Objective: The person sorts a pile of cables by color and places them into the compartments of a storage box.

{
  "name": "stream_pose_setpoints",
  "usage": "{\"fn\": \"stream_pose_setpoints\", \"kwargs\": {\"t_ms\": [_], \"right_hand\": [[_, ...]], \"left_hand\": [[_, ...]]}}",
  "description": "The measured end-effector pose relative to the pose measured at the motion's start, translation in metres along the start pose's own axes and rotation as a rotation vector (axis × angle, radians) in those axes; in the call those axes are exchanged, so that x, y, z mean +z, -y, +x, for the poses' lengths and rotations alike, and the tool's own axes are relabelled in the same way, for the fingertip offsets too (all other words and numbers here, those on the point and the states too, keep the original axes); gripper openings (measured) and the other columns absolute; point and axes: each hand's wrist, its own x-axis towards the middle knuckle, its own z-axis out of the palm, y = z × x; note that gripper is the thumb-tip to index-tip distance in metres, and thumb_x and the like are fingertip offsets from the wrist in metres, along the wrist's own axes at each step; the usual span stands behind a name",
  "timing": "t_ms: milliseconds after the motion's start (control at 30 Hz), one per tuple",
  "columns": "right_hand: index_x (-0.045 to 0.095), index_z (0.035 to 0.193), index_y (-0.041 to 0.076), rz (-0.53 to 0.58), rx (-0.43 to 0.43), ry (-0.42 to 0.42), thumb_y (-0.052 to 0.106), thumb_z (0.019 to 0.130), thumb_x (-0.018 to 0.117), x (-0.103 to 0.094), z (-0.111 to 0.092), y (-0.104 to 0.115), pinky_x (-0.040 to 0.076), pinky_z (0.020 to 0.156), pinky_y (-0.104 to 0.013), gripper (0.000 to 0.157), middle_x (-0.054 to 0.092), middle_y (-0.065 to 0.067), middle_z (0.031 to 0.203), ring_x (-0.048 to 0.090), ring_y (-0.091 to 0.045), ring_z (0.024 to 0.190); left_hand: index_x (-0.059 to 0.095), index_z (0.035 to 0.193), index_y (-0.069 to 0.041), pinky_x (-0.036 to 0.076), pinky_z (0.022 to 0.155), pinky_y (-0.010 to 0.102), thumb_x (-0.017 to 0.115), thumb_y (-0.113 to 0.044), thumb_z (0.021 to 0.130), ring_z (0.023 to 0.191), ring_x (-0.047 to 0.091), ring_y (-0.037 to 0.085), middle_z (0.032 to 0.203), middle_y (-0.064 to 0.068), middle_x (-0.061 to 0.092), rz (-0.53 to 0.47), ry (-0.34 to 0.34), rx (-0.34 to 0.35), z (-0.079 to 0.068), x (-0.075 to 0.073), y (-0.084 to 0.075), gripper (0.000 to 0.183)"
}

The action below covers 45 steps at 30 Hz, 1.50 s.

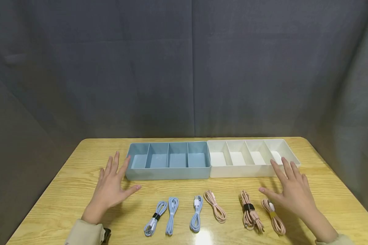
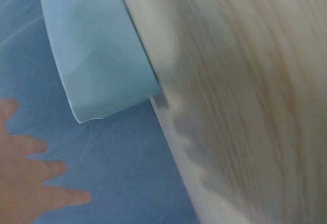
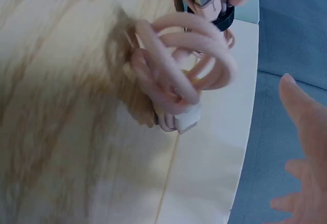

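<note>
My left hand [image 1: 110,187] hovers with spread fingers beside the left end of a blue four-section box [image 1: 168,173], holding nothing. Over the table's right side, my right hand [image 1: 294,192] is spread too, its fingertips overlapping the front of a white divided box [image 1: 242,171]. Three bundled blue cables lie in front: one with a black strap [image 1: 155,217], a plain one [image 1: 171,216] and one showing its USB plug [image 1: 196,214]. Three pink cables lie right of them: a plain bundle [image 1: 215,206], a black-strapped one [image 1: 249,212] and a yellow-tied one [image 1: 273,216], nearest the right hand.
Both boxes stand end to end along the back of the wooden table [image 1: 64,190]; no cables show in their compartments. A dark grey curtain [image 1: 193,68] hangs behind. Near the left sleeve [image 1: 87,233] a dark object [image 1: 106,235] is partly visible.
</note>
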Motion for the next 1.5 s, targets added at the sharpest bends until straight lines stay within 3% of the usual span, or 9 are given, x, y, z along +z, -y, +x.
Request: {"fn": "stream_pose_setpoints", "kwargs": {"t_ms": [200,400,567,700,967,1200,1367,1500], "right_hand": [[0.032,0.141,0.009,0.036,-0.008,-0.005,0.048,0.071,0.073,-0.008,0.000,0.003,0.029,0.084,-0.070,0.090,0.031,-0.032,0.136,0.032,-0.056,0.116],[0.037,0.137,0.001,0.151,0.045,0.032,0.039,0.076,0.072,-0.017,0.000,0.010,0.036,0.075,-0.069,0.081,0.040,-0.036,0.127,0.042,-0.058,0.103],[0.050,0.124,-0.005,0.217,0.049,0.023,0.030,0.077,0.073,-0.023,0.001,0.013,0.047,0.066,-0.058,0.063,0.056,-0.030,0.110,0.060,-0.043,0.085],[0.058,0.114,-0.004,0.278,0.071,0.046,0.025,0.077,0.074,-0.026,0.002,0.016,0.051,0.056,-0.043,0.050,0.064,-0.021,0.095,0.065,-0.029,0.071],[0.061,0.111,-0.001,0.404,0.142,0.146,0.024,0.079,0.072,-0.030,0.001,0.022,0.051,0.053,-0.027,0.042,0.066,-0.015,0.091,0.065,-0.020,0.068],[0.051,0.120,-0.009,0.761,0.289,0.281,0.019,0.083,0.068,-0.027,0.000,0.027,0.055,0.060,-0.032,0.048,0.061,-0.018,0.098,0.066,-0.021,0.075],[0.046,0.120,-0.016,0.928,0.301,0.334,0.010,0.085,0.064,-0.025,0.001,0.031,0.055,0.064,-0.035,0.047,0.060,-0.020,0.098,0.065,-0.023,0.079],[0.044,0.121,-0.018,0.991,0.280,0.365,0.006,0.085,0.062,-0.023,0.002,0.035,0.055,0.065,-0.035,0.046,0.059,-0.021,0.098,0.065,-0.021,0.079]], "left_hand": [[0.019,0.146,-0.012,0.024,0.092,0.069,0.066,-0.041,0.080,0.128,0.018,0.050,0.147,0.026,0.013,-0.211,-0.013,-0.011,-0.002,-0.007,0.003,0.086],[0.026,0.142,0.002,0.029,0.094,0.063,0.065,-0.021,0.085,0.126,0.028,0.047,0.143,0.027,0.024,-0.442,-0.038,-0.045,-0.002,-0.011,0.009,0.072],[0.032,0.138,0.005,0.039,0.087,0.060,0.059,-0.015,0.090,0.120,0.039,0.044,0.135,0.027,0.038,-0.578,-0.075,-0.117,-0.002,-0.012,0.011,0.059],[0.029,0.140,0.005,0.040,0.090,0.055,0.054,-0.017,0.093,0.123,0.037,0.041,0.136,0.026,0.037,-0.674,-0.050,-0.184,-0.001,-0.014,0.011,0.057],[0.022,0.142,0.004,0.034,0.098,0.051,0.051,-0.021,0.094,0.126,0.033,0.039,0.140,0.025,0.031,-0.749,-0.002,-0.298,0.003,-0.010,0.017,0.061],[0.013,0.145,0.001,0.036,0.099,0.043,0.048,-0.020,0.096,0.128,0.031,0.037,0.144,0.024,0.024,-0.786,0.035,-0.383,0.010,-0.007,0.021,0.063],[0.011,0.145,0.001,0.037,0.098,0.046,0.046,-0.021,0.097,0.127,0.031,0.037,0.144,0.024,0.023,-0.834,0.053,-0.415,0.012,-0.002,0.024,0.063],[0.010,0.145,0.000,0.039,0.095,0.047,0.045,-0.023,0.097,0.125,0.034,0.036,0.144,0.024,0.021,-0.890,0.080,-0.450,0.016,0.002,0.027,0.064]]}}
